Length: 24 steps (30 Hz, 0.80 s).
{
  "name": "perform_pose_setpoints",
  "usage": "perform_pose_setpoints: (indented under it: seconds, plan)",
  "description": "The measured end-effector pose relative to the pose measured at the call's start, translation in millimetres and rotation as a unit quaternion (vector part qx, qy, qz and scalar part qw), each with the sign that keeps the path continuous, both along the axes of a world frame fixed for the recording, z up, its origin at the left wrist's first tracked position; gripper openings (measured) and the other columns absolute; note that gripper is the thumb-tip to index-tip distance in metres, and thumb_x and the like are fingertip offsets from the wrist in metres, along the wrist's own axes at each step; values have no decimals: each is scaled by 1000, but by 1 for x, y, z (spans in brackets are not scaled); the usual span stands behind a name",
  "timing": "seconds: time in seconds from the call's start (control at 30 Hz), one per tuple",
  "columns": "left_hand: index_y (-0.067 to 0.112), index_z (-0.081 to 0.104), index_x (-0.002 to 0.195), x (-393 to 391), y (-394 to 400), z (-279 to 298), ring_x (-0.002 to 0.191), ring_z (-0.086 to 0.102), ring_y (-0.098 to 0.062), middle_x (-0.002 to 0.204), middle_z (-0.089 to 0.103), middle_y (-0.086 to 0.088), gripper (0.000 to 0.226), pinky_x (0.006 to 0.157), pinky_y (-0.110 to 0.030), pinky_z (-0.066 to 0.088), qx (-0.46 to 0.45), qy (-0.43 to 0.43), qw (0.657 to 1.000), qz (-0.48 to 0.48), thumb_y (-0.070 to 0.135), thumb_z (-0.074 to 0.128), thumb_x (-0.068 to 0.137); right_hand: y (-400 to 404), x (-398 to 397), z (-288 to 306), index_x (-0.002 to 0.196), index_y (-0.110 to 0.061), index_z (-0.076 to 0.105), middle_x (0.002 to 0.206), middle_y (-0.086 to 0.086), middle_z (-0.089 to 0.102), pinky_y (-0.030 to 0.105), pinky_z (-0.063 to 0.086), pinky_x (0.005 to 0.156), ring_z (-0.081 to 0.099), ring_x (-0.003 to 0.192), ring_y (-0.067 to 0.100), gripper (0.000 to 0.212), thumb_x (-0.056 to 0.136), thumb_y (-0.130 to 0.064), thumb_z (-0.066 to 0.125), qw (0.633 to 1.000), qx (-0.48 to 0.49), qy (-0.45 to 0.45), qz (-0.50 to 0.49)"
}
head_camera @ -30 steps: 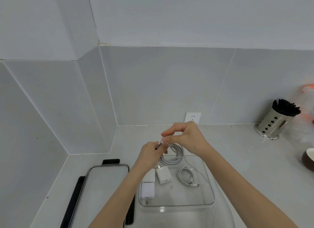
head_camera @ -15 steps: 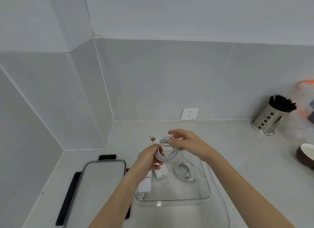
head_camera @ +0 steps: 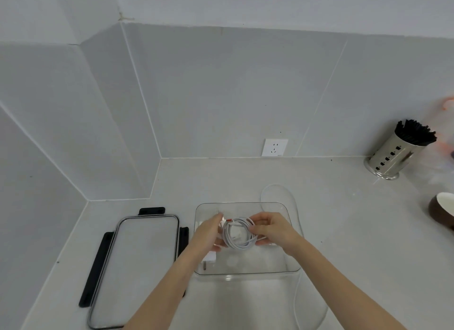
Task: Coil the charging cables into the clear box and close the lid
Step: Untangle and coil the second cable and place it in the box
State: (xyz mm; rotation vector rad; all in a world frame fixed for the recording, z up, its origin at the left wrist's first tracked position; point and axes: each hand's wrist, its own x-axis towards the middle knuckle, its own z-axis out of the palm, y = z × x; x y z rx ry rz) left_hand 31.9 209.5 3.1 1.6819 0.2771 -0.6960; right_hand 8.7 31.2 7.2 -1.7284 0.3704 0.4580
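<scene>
Lowered into the clear box (head_camera: 290, 256), both hands' grip holds the round white coiled cable (head_camera: 237, 235).

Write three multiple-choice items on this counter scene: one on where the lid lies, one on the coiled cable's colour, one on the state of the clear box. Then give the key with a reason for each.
1. Where does the lid lie?
A. On the counter, left of the clear box
B. Clipped onto the clear box
C. Leaning against the wall socket

2. What colour is the coiled cable held by the left hand and right hand?
A. Black
B. White
C. Green

3. What state is the clear box in?
A. Shut and latched
B. Tipped on its side
C. Open, upright

Key:
1 A: the lid rests flat on the counter beside the box's left wall, black latches spread out.
2 B: the loops between both hands are white, with a small red mark near one end.
3 C: the box stands with its top uncovered, both hands holding the coil over it.
</scene>
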Motion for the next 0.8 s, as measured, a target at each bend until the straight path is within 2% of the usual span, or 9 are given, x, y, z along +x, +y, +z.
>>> perform_pose_setpoints:
  seconds: [0.13,0.23,0.4,0.47,0.53,0.6,0.7,0.77,0.8]
  plan:
    - [12,60,86,-2,6,-12,76,57,-20,89,60,-5,36,68,-29,44,84,-32,995,-40,39,37,93,6,-5,-23,90,-11,63,74,2,64,26,58,60,63,63,11,16,80,1,64,999,-21,25,26]
    - [8,56,78,-4,10,-18,77,54,-22,84,59,-10,35,74,-32,44,145,-64,982,-100,38,41,90,10,-8,-41,91,-12,61,78,4,63,28,58,61,63,66,13,17,80,1,64,997,-43,48,41]
    - [15,46,59,-5,7,-26,59,44,-12,64,48,0,34,54,-25,31,220,-90,950,-204,33,48,88,15,-10,-55,83,-11,61,72,5,62,35,60,64,63,64,15,16,77,3,67,994,-73,66,41]
    - [16,44,57,-5,4,-28,56,40,-10,62,44,2,36,51,-24,27,224,-80,944,-228,32,46,89,18,-10,-57,79,-14,61,70,3,63,31,60,61,62,64,14,16,75,-1,70,992,-94,71,52]
    - [16,41,55,-5,1,-28,56,39,-10,61,43,2,39,51,-23,26,219,-76,945,-232,31,43,91,20,-8,-58,76,-17,62,68,-2,62,20,52,53,60,64,10,16,74,-7,73,987,-126,73,70]
    - [15,42,57,-3,-1,-28,58,40,-11,62,44,2,38,53,-23,27,221,-73,946,-225,29,40,93,21,-5,-61,84,-14,67,69,-6,61,11,43,52,58,66,8,15,72,-10,75,980,-170,60,88]
    - [9,50,63,-3,0,-27,69,49,-21,67,50,-2,33,54,-24,31,249,-94,930,-254,19,38,92,22,-3,-67,97,-5,70,76,-3,62,9,39,56,58,73,11,27,71,-11,77,972,-212,37,99]
    - [0,65,92,-4,2,-29,93,58,-29,94,65,-12,28,70,-28,44,276,-112,909,-291,11,39,91,22,-2,-69,98,-5,70,68,-7,57,11,36,54,53,63,6,28,72,-12,76,966,-232,26,107]
    - [1,66,107,-6,2,-29,104,58,-29,109,65,-15,31,81,-30,47,290,-125,899,-302,7,39,92,22,-2,-70,98,-5,70,64,-10,53,12,36,53,50,61,5,28,72,-12,76,965,-237,22,109]
